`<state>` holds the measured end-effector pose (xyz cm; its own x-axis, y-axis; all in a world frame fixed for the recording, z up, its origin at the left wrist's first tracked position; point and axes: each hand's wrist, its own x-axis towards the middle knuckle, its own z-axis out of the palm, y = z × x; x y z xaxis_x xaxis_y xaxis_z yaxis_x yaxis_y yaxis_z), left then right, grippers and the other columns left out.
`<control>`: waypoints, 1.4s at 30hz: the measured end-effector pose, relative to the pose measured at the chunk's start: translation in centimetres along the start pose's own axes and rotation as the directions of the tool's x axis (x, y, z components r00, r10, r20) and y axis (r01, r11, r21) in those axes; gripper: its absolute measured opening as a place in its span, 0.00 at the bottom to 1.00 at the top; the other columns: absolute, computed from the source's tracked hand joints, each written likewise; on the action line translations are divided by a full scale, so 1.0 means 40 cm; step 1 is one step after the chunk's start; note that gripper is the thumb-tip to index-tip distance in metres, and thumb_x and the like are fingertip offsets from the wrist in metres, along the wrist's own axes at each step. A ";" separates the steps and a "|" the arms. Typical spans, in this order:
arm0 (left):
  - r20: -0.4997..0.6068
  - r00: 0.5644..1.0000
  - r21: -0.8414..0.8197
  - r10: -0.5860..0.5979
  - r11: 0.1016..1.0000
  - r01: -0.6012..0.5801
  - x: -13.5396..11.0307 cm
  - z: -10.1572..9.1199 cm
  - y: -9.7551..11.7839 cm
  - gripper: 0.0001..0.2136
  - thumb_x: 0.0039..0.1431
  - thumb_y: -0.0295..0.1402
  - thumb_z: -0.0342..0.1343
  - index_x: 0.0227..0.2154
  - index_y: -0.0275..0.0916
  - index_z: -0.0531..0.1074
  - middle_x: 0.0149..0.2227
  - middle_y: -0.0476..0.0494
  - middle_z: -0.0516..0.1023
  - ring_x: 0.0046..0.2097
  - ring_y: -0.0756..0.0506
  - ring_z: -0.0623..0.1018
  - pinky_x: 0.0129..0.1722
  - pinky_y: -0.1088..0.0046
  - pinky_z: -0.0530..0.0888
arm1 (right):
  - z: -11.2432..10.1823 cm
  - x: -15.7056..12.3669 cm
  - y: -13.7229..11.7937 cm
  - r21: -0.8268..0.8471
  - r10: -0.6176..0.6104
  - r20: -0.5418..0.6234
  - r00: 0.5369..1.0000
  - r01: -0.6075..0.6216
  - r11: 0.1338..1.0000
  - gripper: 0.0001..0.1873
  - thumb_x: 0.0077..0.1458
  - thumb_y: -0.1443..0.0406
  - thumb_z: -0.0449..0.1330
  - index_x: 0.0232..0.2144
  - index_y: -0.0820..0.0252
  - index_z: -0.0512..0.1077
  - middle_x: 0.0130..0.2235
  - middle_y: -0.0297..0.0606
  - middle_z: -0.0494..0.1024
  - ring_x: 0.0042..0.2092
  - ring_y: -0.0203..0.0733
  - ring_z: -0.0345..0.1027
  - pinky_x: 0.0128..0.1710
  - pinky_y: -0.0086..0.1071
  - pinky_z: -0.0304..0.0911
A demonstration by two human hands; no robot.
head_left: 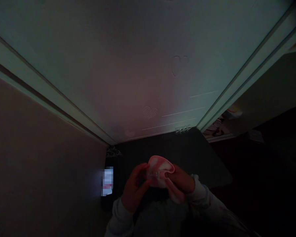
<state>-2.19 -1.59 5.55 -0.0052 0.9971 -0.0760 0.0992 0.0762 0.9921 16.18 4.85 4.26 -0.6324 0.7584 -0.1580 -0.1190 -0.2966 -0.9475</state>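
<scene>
Both of my hands are round a pink-and-white marbled, flexible item (pixel 156 169) with a curved rim; its exact kind is unclear in the dim light. My left hand (pixel 135 186) grips its left side, fingers on top and thumb lower down. At its right edge, the fingers of my right hand (pixel 181 179) are partly hidden behind the bent rim. A pinkish flap hangs down below the right hand. The item is held over a dark surface (pixel 187 151), close to my body.
A bright, pixelated screen (pixel 108 181) stands to the left. In front rises a pale panel (pixel 128 72) with heart shapes and raised lines on it. Small shiny rings (pixel 184 129) lie along its base. Several items (pixel 215 126) sit in a low space at right.
</scene>
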 end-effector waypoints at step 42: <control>-0.045 0.980 0.108 -0.195 0.974 0.199 0.058 -0.045 0.079 0.17 0.55 0.46 0.51 0.34 0.36 0.73 0.25 0.48 0.74 0.31 0.46 0.72 0.34 0.71 0.67 | 0.001 0.058 -0.053 -0.292 -0.047 -0.030 0.998 0.036 0.956 0.04 0.40 0.68 0.56 0.23 0.64 0.70 0.21 0.31 0.69 0.24 0.35 0.60 0.25 0.28 0.57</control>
<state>-3.67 0.95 8.67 -0.0694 0.9621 -0.2638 0.2029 0.2725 0.9405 14.94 7.20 5.91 -0.6029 0.7885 -0.1219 0.0869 -0.0869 -0.9924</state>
